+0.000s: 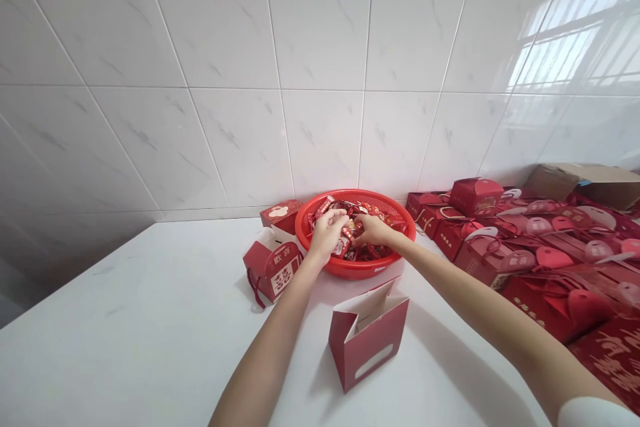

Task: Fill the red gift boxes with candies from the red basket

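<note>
Red-wrapped sweets (343,244) lie inside the basket (360,271), left hand (327,235) and right hand (374,230) among them — whether either grip is clamped, I cannot tell. Leftward the table (135,293) stretches wide; rightward, boxes (493,260) crowd — an open carton (377,343) stands nearer.

The head camera looks across the table (150,333) wallward.

Indoor workspace, tiled wall (325,47), piled red boxes (553,257)

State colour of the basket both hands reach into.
Bright red basket; shows best in the head view.
</note>
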{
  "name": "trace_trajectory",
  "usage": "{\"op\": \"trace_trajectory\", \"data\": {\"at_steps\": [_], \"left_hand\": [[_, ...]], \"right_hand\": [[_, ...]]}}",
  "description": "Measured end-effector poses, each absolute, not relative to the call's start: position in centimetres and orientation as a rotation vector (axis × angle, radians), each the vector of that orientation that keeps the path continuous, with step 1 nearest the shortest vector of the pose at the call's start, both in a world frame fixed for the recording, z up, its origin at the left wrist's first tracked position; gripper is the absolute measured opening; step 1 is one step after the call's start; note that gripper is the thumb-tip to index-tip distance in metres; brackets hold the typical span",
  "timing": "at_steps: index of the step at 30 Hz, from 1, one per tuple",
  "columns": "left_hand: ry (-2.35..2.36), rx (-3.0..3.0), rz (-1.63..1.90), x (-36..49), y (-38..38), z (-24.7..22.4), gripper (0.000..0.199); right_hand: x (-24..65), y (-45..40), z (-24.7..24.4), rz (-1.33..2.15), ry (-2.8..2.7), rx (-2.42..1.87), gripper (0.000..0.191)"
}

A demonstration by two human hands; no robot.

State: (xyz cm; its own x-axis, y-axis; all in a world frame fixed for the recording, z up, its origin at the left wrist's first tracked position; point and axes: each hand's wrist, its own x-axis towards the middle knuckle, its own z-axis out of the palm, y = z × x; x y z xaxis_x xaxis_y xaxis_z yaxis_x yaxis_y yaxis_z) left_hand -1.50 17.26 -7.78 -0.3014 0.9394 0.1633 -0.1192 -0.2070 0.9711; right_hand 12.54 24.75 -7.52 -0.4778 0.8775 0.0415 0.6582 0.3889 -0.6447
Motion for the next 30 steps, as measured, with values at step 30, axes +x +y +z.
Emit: {"op": "trace_trajectory", "data": {"at_steps": [30], "left_hand": [[1.425, 2.219, 0.474, -1.8, 1.9, 1.4, 0.038]], "right_hand": [[19.9, 12.8, 1.7, 1.210, -1.587, -0.454, 0.021]]}}
